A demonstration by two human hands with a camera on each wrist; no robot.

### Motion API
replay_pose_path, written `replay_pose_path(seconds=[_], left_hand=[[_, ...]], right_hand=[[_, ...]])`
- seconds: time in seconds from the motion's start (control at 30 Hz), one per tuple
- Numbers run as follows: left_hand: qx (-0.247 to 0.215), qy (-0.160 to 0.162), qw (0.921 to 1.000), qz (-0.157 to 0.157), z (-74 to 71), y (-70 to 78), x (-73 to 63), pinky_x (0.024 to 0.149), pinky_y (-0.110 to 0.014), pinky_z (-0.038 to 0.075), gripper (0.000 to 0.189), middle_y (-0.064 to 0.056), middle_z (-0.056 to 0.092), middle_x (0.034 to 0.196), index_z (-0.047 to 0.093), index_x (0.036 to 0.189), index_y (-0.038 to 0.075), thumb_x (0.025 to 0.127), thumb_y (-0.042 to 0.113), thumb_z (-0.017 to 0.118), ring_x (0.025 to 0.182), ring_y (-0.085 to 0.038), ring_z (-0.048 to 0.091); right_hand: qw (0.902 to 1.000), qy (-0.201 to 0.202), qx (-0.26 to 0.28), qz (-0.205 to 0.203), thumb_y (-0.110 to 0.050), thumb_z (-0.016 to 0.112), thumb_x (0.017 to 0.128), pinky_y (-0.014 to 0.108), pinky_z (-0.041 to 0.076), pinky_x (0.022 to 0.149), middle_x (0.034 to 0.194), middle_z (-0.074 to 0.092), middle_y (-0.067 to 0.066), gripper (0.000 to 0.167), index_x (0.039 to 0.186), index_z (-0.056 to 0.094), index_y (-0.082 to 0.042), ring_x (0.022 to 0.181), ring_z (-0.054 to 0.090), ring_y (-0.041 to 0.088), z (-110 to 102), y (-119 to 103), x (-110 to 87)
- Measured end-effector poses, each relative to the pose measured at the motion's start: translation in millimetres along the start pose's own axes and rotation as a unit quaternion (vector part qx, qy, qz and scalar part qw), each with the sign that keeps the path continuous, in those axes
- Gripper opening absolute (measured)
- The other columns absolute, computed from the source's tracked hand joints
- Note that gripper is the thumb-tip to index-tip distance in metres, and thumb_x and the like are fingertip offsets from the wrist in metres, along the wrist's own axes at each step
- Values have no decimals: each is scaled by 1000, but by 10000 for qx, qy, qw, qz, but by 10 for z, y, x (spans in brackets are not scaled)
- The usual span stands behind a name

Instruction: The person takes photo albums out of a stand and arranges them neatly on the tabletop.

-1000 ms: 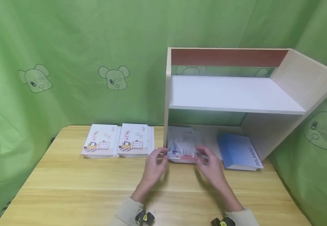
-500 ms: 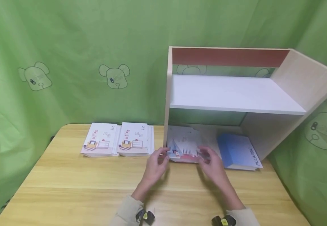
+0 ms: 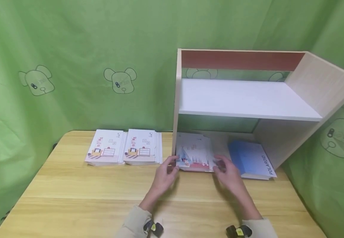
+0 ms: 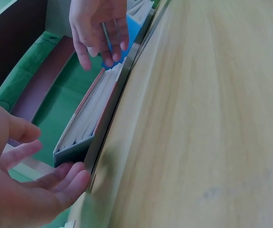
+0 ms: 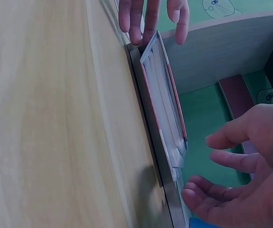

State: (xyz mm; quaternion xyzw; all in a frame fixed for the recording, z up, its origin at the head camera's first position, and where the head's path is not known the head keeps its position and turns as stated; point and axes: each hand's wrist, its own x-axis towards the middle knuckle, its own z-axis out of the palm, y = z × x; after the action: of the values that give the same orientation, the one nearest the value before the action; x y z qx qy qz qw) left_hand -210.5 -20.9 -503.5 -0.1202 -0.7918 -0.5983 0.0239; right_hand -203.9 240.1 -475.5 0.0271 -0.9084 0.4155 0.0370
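Observation:
A stack of booklets in an illustrated cover lies in the lower left compartment of the wooden shelf. The left wrist view shows its page edges facing out. My left hand is at the stack's left front corner, beside the shelf's left panel, fingers loosely bent. My right hand stands just off the stack's right side with a gap between, as the right wrist view shows, where that hand holds nothing. A blue book marked POLAROID lies to its right.
Two stacks of white illustrated booklets lie on the table left of the shelf: one further left, the other nearer the panel. A white upper board spans above both hands. Green curtains enclose the back and sides.
My right hand has moved to the right, away from the stack's front right edge, uncovering more of its cover. My left hand has hardly moved. The stack stays in place.

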Motion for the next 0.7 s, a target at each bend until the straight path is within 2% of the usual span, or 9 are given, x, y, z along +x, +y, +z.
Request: replay_pose_path(seconds=[0.33, 0.5, 0.6, 0.7], left_hand=[[-376, -127, 9991, -150, 46, -43, 16, 94, -45, 59, 44, -28, 59, 131, 54, 143, 7, 99, 6, 60, 116, -43, 64], [-410, -144, 9988, -235, 70, -48, 15, 82, -36, 62, 46, -26, 60, 128, 52, 145, 10, 100, 8, 59, 110, -38, 68], [-446, -114, 9984, -336, 103, -42, 14, 65, -27, 60, 46, -24, 60, 128, 52, 146, 12, 101, 8, 58, 94, -31, 71], [-527, -77, 9977, -415, 143, -35, 18, 53, -20, 52, 46, -24, 60, 131, 51, 147, 11, 101, 8, 57, 74, -21, 65]], right_hand=[[9992, -92, -271, 271, -16, 62, 101, 62, 49, 102, 123, 67, 26, 46, 144, 52, -4, 115, 63, 43, -8, 44, 0], [9989, -87, -255, 377, -22, 61, 103, 62, 48, 103, 124, 67, 26, 45, 144, 53, -5, 117, 63, 43, -2, 61, 2], [9988, -72, -262, 399, -27, 60, 104, 62, 48, 103, 125, 66, 27, 46, 143, 53, -4, 118, 63, 44, 2, 56, 2], [9988, -58, -251, 407, -32, 59, 105, 64, 47, 104, 130, 63, 29, 47, 143, 53, -4, 121, 61, 46, 14, 48, 4]])
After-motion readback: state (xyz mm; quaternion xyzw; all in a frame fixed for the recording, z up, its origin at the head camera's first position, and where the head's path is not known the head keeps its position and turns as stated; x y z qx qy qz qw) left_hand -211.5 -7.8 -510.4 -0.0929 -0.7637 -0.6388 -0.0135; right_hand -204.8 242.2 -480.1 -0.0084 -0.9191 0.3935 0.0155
